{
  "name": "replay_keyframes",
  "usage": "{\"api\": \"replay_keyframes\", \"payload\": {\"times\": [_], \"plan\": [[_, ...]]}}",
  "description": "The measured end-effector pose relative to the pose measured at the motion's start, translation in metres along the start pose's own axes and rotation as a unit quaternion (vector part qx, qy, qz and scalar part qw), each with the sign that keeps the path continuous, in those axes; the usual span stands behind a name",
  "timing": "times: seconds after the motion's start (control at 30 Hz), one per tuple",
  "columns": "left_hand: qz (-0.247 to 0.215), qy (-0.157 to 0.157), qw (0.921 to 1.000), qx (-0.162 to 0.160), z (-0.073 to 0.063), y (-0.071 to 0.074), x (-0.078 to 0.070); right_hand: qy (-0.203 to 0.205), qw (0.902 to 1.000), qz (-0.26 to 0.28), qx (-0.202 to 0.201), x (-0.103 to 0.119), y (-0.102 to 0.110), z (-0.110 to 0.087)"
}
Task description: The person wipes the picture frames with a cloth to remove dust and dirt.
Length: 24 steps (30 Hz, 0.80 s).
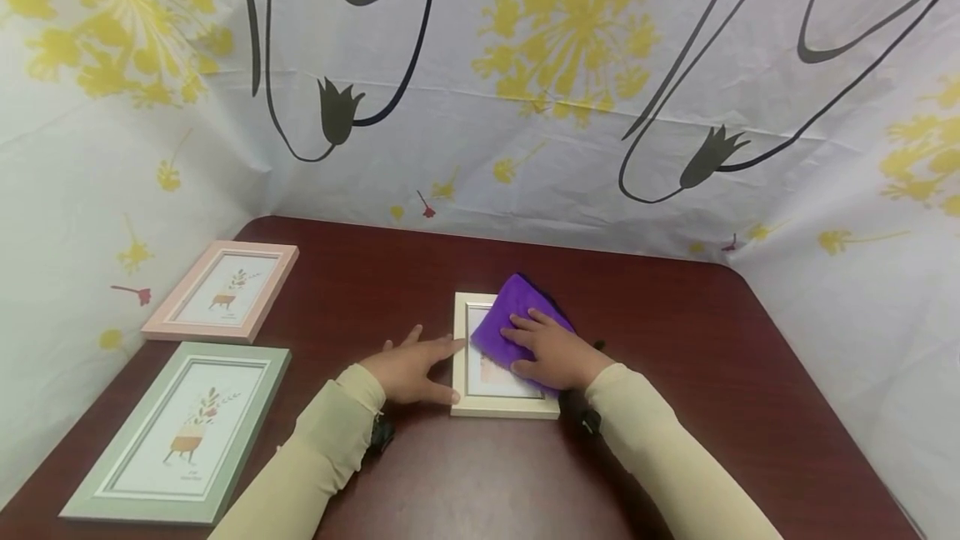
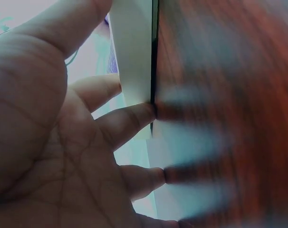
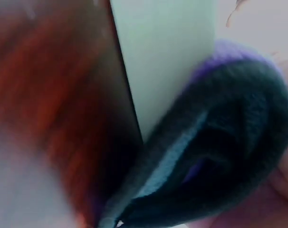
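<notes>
A cream picture frame (image 1: 505, 407) lies flat on the table, its picture partly covered by a folded purple cloth (image 1: 517, 298). My right hand (image 1: 555, 352) presses the cloth onto the frame's right half with fingers spread and straight. In the right wrist view the cloth (image 3: 220, 80) folds over beside the frame's side (image 3: 168, 52), showing a dark edge. My left hand (image 1: 412, 369) touches the frame's left side with extended fingers and thumb. The left wrist view shows the open palm (image 2: 63, 128) and fingertips at the frame's edge (image 2: 134, 52).
A pink picture frame (image 1: 258, 307) and a larger green one (image 1: 247, 432) lie along the table's left side. The dark red-brown table (image 1: 675, 315) is enclosed by a white curtain (image 1: 450, 148) with yellow and grey flower prints at the back and sides.
</notes>
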<state>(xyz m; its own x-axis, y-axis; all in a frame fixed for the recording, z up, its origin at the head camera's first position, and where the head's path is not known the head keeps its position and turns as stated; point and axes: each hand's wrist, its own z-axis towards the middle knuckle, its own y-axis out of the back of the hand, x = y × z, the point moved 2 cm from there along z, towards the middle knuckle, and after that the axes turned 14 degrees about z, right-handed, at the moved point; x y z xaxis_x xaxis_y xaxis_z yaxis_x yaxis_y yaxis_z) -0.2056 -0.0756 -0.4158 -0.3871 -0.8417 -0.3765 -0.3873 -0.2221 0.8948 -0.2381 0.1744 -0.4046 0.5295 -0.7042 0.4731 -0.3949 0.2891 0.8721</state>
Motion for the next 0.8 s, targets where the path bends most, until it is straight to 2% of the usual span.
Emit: {"api": "replay_keyframes", "payload": {"times": [0.17, 0.43, 0.8], "plan": [[0.004, 0.0, 1.0, -0.003, 0.001, -0.001, 0.0, 0.033, 0.9994, -0.002, -0.003, 0.006, -0.006, -0.015], [0.001, 0.002, 1.0, -0.005, 0.002, -0.002, 0.0, 0.076, 0.9965, 0.027, -0.021, 0.006, -0.006, -0.032], [0.012, 0.0, 0.9997, -0.022, 0.002, -0.001, 0.0, 0.096, 0.9943, 0.042, -0.022, 0.02, -0.01, -0.042]]}}
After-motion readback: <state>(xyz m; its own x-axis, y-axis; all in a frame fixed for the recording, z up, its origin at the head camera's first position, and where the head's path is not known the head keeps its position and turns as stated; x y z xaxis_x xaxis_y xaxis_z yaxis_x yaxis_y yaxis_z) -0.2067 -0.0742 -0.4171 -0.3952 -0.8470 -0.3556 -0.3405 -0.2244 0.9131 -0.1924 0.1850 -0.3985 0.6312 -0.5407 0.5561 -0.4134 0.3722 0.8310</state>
